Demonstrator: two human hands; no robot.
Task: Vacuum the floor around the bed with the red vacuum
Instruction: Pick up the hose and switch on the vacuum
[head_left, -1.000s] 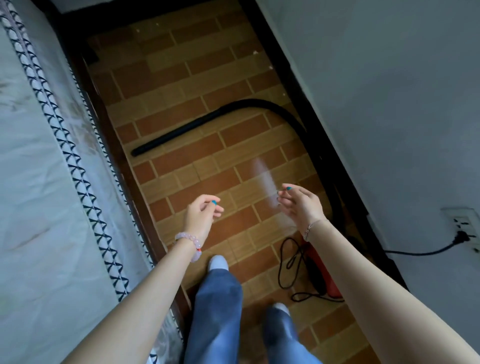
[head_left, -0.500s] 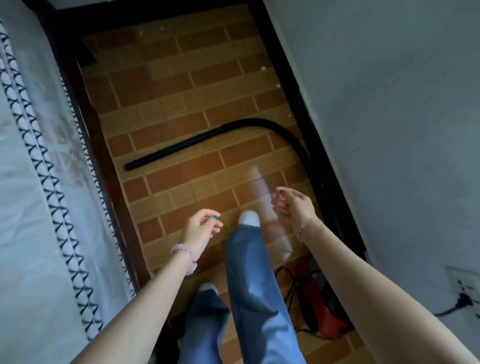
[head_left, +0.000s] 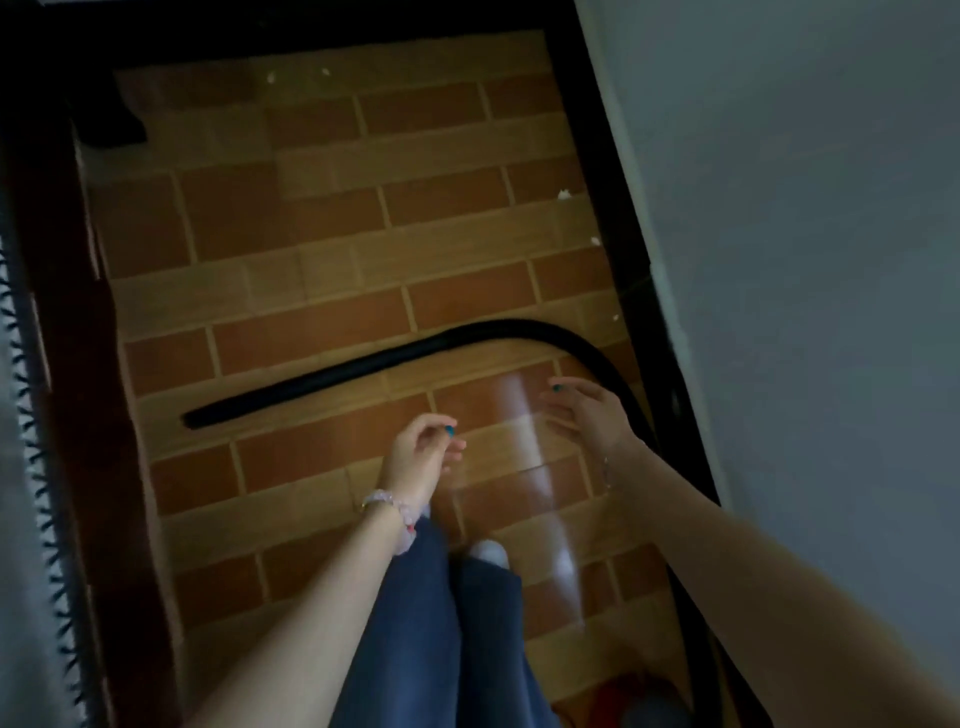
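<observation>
A black vacuum hose (head_left: 363, 371) lies across the brick-patterned floor, its free end pointing left toward the bed and its other end curving back along the right wall. A sliver of the red vacuum body (head_left: 613, 693) shows at the bottom edge, behind my legs. My left hand (head_left: 423, 454) hovers over the floor just short of the hose, fingers loosely curled and holding nothing. My right hand (head_left: 589, 413) reaches forward near the hose's curve, fingers relaxed, not touching it.
The bed (head_left: 31, 467) with a zigzag-trimmed cover and dark wooden frame borders the left side. A grey wall (head_left: 805, 260) with dark skirting runs along the right. Small white scraps (head_left: 563, 195) lie on the floor ahead. My jeans-clad legs (head_left: 431, 623) stand in the narrow aisle.
I have stepped forward along the aisle, so the hose is nearer to both hands. The red vacuum and wall socket have slid toward or past the bottom edge. Both hands stay empty.
</observation>
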